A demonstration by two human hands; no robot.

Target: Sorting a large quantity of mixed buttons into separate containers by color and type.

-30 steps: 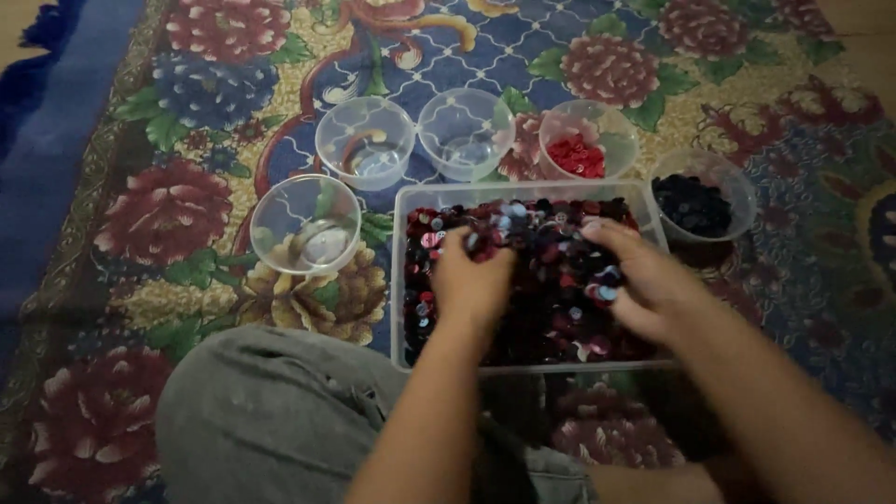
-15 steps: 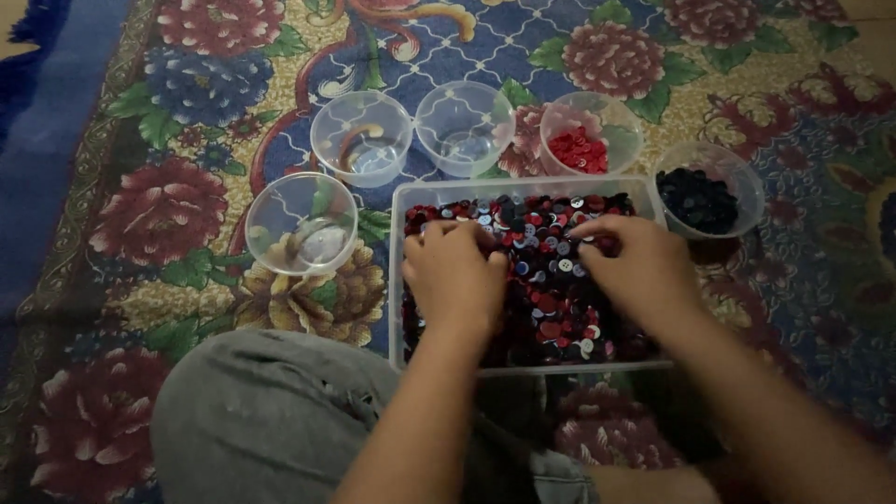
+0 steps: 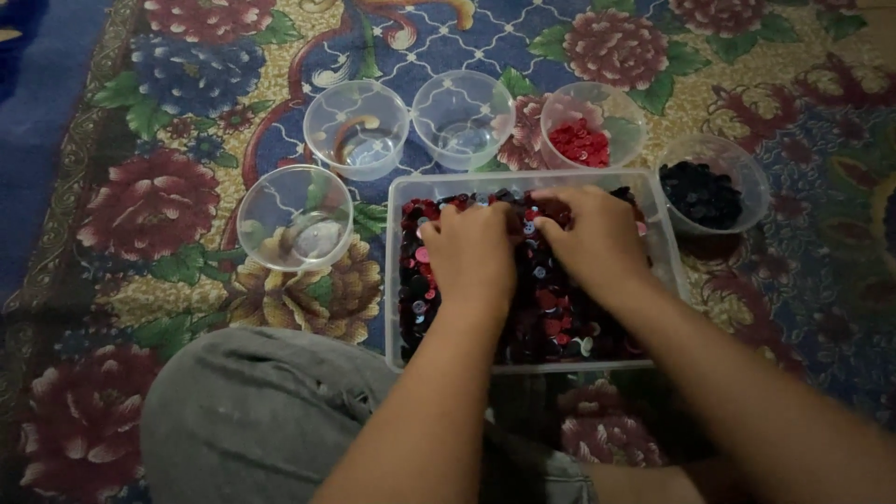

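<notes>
Buttons [image 3: 551, 317], red, black and a few pale ones, are lying heaped in the clear rectangular tub [image 3: 397, 271] right under our hands, low and close so we are reaching them without stretching. In the head view, we are pressing our left hand [image 3: 471, 252] and right hand [image 3: 597, 238] palm-down side by side on the heap, fingers curled into it at the far edge; whether either is pinching a button, we cannot tell. Beyond our fingertips, round clear cups are fanning out within reach: one with red buttons [image 3: 581, 142], one with black buttons [image 3: 702, 193] right of our right hand, and three seemingly empty cups [image 3: 357, 129] to the left. Our grey-clad knee [image 3: 252, 411] is sitting nearest us.
</notes>
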